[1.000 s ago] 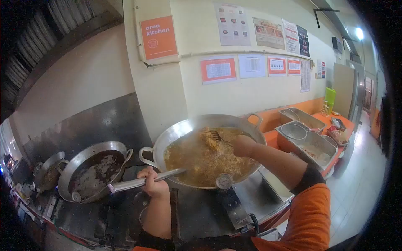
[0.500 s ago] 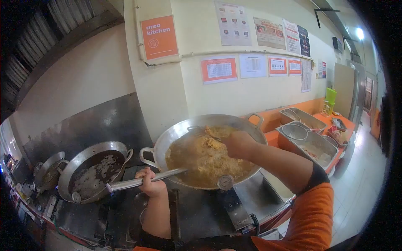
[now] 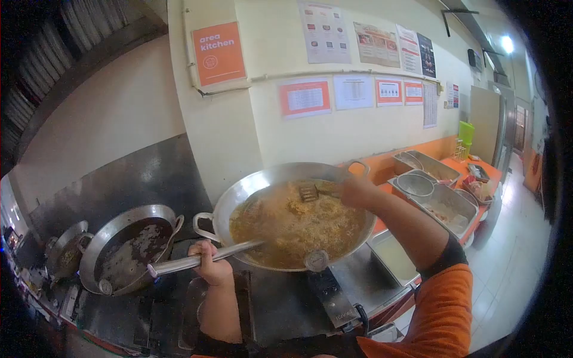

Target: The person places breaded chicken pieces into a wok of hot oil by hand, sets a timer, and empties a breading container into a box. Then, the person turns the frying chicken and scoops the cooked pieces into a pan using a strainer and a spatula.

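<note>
A large wok (image 3: 230, 206) of bubbling oil stands in front of me, with golden battered pieces (image 3: 297, 207) frying in it. My left hand (image 3: 213, 262) is closed round the thick metal handle (image 3: 179, 263) of a long utensil. That handle slants over the wok's near left rim, and its far end is hidden in the oil and steam. Over the wok's right side, my right hand (image 3: 359, 194) grips a slotted spatula (image 3: 308, 191), its dark head above the golden pieces. A round dial thermometer (image 3: 316, 260) sits at the near rim.
Left of the wok are a second wok (image 3: 166, 213) of dark oil and a smaller pan (image 3: 64, 250). Metal trays (image 3: 459, 222) with a round strainer (image 3: 416, 184) stand on the orange counter at right. A pale rectangular tray (image 3: 394, 258) lies near my right forearm.
My right hand has moved slightly right and up, and the spatula head now shows more plainly over the golden pieces. My left hand keeps its hold. The view has shifted slightly.
</note>
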Motion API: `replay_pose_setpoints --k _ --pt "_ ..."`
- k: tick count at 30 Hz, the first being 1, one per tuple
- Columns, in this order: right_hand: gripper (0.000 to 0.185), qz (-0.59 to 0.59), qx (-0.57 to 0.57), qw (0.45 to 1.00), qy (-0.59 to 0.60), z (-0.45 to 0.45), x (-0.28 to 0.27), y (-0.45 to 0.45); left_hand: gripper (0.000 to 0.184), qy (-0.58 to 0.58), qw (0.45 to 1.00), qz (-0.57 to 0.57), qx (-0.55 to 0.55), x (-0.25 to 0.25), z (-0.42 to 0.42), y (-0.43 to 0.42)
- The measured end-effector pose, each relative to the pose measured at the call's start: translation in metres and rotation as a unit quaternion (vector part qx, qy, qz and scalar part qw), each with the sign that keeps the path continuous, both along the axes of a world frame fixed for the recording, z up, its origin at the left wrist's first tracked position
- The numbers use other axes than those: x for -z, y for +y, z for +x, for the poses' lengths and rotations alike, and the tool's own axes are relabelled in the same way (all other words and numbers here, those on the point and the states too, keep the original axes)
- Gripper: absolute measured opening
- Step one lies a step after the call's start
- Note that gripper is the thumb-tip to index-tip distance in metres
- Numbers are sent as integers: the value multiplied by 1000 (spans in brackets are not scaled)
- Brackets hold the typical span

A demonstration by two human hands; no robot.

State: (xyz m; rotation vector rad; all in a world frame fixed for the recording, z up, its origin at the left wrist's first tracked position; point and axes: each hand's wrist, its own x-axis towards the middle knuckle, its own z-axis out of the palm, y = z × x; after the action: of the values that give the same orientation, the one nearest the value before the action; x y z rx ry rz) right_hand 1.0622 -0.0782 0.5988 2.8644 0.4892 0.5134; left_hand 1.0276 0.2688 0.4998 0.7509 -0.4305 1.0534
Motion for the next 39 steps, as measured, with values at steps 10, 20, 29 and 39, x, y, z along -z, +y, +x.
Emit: replay_pose_setpoints --k 10,20,29,39 --pt "20 25 50 995 -83 32 12 -15 14 -11 999 -31 39 -6 -25 1" --pt "12 -338 -62 939 32 117 52 -1 16 -52 998 34 -32 -10 -31 -6" --pt "29 -206 -211 956 11 144 40 -34 14 -65 996 39 -47 -10 -27 -4" --pt "19 -72 94 992 49 3 -76 -12 15 -78 995 41 -55 -6 -18 -2"
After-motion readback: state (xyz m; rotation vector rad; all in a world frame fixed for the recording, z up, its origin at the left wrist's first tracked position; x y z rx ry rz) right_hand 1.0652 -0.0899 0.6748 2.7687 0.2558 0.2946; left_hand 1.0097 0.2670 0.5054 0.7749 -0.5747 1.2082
